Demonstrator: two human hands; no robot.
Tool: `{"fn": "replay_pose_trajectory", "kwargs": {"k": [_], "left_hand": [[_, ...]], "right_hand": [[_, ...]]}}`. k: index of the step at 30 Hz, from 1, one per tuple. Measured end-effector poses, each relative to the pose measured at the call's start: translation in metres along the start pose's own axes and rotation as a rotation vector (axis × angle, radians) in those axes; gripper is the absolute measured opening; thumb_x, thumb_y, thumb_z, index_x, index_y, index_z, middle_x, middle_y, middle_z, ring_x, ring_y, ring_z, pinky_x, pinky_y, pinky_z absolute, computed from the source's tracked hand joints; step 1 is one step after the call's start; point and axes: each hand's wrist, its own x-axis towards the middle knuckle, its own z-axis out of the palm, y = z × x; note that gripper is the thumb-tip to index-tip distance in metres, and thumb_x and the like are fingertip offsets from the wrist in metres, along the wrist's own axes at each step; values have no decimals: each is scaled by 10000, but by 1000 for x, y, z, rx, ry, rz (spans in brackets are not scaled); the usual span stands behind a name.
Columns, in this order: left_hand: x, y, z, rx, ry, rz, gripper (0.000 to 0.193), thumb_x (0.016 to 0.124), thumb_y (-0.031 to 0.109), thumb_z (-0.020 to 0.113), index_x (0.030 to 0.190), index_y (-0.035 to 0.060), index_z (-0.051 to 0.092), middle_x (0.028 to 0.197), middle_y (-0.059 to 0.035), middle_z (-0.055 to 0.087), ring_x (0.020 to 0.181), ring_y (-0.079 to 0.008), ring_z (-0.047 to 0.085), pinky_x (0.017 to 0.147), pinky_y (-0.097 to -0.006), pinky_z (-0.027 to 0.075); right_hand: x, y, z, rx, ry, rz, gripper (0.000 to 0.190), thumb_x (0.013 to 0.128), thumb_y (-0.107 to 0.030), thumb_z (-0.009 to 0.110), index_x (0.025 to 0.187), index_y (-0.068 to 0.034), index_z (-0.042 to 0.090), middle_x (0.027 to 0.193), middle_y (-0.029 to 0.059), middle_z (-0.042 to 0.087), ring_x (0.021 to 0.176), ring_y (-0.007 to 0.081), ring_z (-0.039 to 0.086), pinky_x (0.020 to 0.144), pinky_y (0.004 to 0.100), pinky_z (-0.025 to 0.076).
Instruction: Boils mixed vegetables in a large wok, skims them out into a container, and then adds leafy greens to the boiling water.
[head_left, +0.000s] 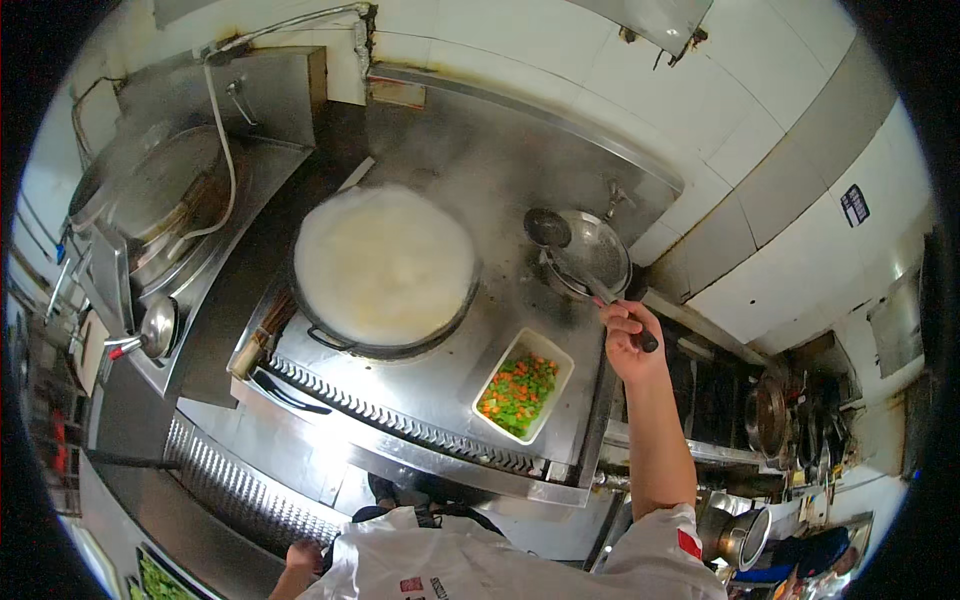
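My right hand is closed around the handle of a metal ladle, whose dark bowl is over the left rim of a metal strainer bowl. Low at my left side is my left hand, away from the stove; its fingers are too small to make out. A large wok full of white, foamy, steaming liquid sits on the steel stove top. Between the wok and my right arm, a white rectangular tub contains diced orange and green vegetables.
Another steaming wok and a red-handled ladle are at left. A bamboo brush lies by the stove's left edge. A tap stands behind the strainer bowl. Pots and utensils crowd the right side, near a metal pot.
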Motion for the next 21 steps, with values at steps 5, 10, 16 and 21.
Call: {"fn": "replay_pose_trajectory", "kwargs": {"k": [5, 10, 16, 21], "left_hand": [[2, 53, 4, -543, 54, -432, 62, 890, 65, 555, 889, 6, 575, 560, -71, 502, 395, -179, 473, 346, -337, 351], [-4, 91, -8, -228, 14, -133, 82, 888, 79, 566, 880, -3, 568, 559, -80, 501, 397, -181, 472, 356, -341, 373], [-2, 112, -14, -194, 8, -275, 103, 866, 93, 603, 839, -4, 581, 568, -86, 523, 416, -181, 498, 355, -341, 380], [13, 87, -16, -465, 24, -531, 68, 842, 84, 615, 826, 18, 611, 564, -58, 529, 434, -169, 514, 358, -332, 396]], "right_hand": [[-10, 17, 30, -234, -16, 151, 228, 941, -99, 481, 1150, -11, 457, 781, 61, 494, 524, 123, 543, 381, 238, 346], [-28, 52, 73, -979, 65, 8, 425, 905, -88, 534, 1308, -27, 418, 695, 52, 509, 461, 139, 507, 378, 285, 408], [-60, 58, 82, -1980, 287, -189, 675, 858, -25, 586, 1470, -107, 313, 713, 76, 561, 547, 149, 564, 477, 308, 488], [-90, 34, 23, -2372, 67, -920, 633, 792, -6, 633, 1387, -117, 448, 955, 168, 679, 798, 322, 677, 764, 388, 539]]}}
